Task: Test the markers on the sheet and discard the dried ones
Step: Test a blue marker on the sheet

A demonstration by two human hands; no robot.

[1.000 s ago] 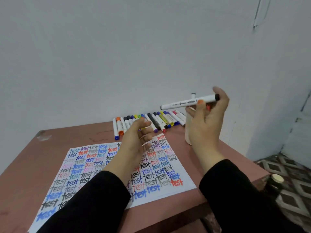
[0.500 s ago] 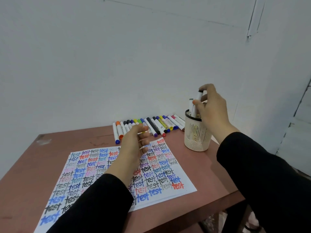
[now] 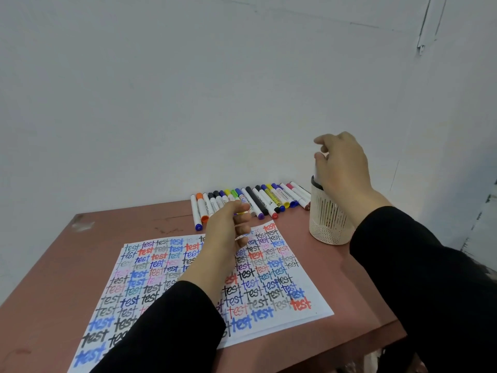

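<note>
A marker (image 3: 317, 174) stands almost upright in the white mesh pen cup (image 3: 328, 220) at centre right, its long axis running up and down the frame with the lower end inside the cup. Only a short pale stretch of barrel shows. The right hand (image 3: 343, 165) is directly over it, thumb and forefinger curled on its upper end, which they hide.

The row of markers (image 3: 250, 201) lies flat along the table's far edge, left of the cup. The barrels lie side by side, their long axes running near to far and leaning toward the upper left. Coloured caps show at both ends.

The left hand (image 3: 226, 232) hovers in mid-frame over the upper part of the sheet (image 3: 269, 278), which is covered in the word "test" in many colours. Its fingers are loosely curled, with nothing visible in them, and the fingertips are just short of the row. The sheet lies on the reddish-brown table (image 3: 80, 265).
</note>
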